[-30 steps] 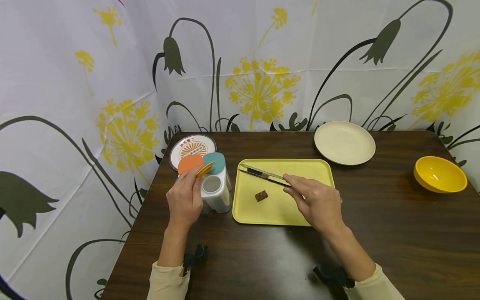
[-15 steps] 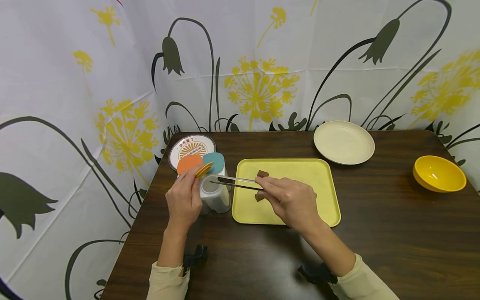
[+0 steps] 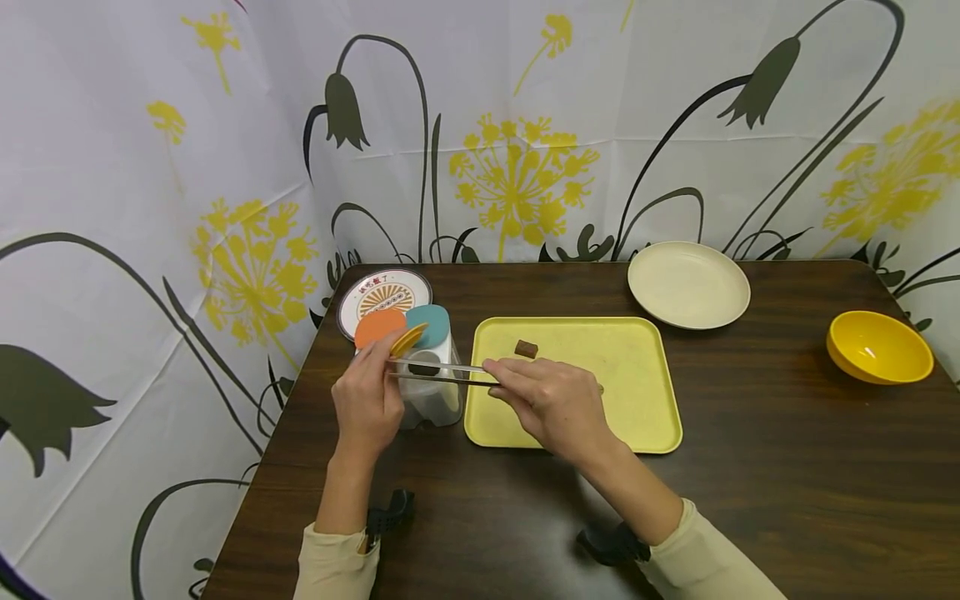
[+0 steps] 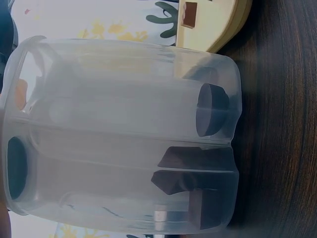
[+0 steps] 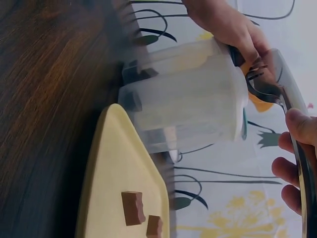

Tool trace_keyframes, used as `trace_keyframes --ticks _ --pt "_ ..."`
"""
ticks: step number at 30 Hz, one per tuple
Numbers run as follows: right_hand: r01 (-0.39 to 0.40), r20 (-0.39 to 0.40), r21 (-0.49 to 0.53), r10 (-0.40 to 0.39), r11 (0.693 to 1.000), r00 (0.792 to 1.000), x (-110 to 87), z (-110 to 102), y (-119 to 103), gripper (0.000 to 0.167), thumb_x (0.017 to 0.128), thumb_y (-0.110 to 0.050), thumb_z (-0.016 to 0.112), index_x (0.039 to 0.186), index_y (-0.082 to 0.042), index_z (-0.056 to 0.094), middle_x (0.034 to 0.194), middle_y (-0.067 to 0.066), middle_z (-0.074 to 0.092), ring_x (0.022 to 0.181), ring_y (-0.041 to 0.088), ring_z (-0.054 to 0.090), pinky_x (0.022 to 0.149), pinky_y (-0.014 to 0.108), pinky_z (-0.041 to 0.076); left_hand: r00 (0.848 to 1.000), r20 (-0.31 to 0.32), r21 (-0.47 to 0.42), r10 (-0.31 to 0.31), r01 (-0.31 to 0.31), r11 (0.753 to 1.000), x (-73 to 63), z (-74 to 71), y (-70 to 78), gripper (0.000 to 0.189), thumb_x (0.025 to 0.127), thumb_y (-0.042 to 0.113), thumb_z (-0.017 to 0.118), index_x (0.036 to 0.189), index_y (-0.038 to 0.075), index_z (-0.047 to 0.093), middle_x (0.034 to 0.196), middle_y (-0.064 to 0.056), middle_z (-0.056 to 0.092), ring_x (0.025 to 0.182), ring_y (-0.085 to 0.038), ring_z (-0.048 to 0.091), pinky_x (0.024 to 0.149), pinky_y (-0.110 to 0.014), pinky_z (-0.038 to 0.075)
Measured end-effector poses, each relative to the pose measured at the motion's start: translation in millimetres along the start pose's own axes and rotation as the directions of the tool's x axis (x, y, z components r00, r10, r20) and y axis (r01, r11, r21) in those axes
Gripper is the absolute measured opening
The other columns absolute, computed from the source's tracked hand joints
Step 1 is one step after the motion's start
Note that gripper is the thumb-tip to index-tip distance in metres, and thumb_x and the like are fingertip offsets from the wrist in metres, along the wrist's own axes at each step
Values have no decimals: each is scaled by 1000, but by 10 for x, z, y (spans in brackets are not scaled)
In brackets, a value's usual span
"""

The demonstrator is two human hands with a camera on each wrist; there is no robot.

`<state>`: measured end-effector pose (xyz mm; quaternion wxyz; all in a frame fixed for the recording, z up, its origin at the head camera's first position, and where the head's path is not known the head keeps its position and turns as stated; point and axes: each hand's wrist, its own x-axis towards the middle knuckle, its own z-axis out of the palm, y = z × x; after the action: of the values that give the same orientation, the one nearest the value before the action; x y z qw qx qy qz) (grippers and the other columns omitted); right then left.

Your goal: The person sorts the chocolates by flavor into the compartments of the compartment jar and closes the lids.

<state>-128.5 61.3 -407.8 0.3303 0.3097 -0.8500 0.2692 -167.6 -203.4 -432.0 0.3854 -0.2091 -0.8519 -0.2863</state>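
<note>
My left hand (image 3: 367, 392) pinches the raised yellow lid (image 3: 408, 340) of a clear plastic container (image 3: 431, 404), beside its round opening. My right hand (image 3: 551, 408) grips a pair of metal tongs (image 3: 465, 375), their tips over that opening. In the right wrist view one tip is fork-shaped. A dark patch shows between the tong arms; I cannot tell whether it is a held piece. Several dark brown chunks (image 4: 213, 109) lie inside the container in the left wrist view. Two brown, chocolate-like pieces, one a wavy-topped piece (image 5: 132, 208), sit on the yellow tray (image 3: 645, 408).
Orange (image 3: 380, 327) and teal lids (image 3: 429, 325) cover other openings of the container. Behind it lies a patterned plate (image 3: 382, 287). A cream plate (image 3: 688, 285) is at the back right, and a yellow bowl (image 3: 880, 348) at the far right of the dark wooden table (image 3: 787, 467).
My right hand has carried the tongs leftward from over the tray to over the container's opening. A brown piece at the tray's back came into view. My left hand stays at the lid.
</note>
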Motion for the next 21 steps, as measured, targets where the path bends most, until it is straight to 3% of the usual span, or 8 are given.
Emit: trace_keyframes --ticks 10,15,18,21 --pt "-20 22 28 19 999 1000 -26 35 37 44 81 -26 81 123 -20 71 111 -6 72 91 12 71 62 30 54 1000 -6 1 7 -7 1000 -4 6 -10 38 94 15 41 123 9 65 99 -12 70 80 -31 66 45 -46 40" --pt "-36 53 29 35 999 998 -36 20 32 45 83 -29 79 126 -22 69 114 -6 71 93 11 70 62 30 54 1000 -3 1 10 -10 1000 -6 6 -10 36 97 18 43 123 10 65 102 -11 70 86 -31 67 50 -50 45" --pt "-53 77 38 50 998 996 -55 4 30 47 83 -30 79 128 -22 68 113 -7 71 87 8 70 59 28 52 1000 -2 5 15 -15 1000 -5 8 -9 34 98 19 44 123 10 65 103 -10 71 91 -31 68 55 -52 48" --pt "-76 90 52 71 996 993 -94 -6 43 49 82 -29 80 128 -21 68 102 -10 73 79 4 67 55 26 49 1000 3 10 16 -16 1000 -4 11 -7 34 98 19 44 122 10 65 103 -9 71 93 -30 67 57 -52 49"
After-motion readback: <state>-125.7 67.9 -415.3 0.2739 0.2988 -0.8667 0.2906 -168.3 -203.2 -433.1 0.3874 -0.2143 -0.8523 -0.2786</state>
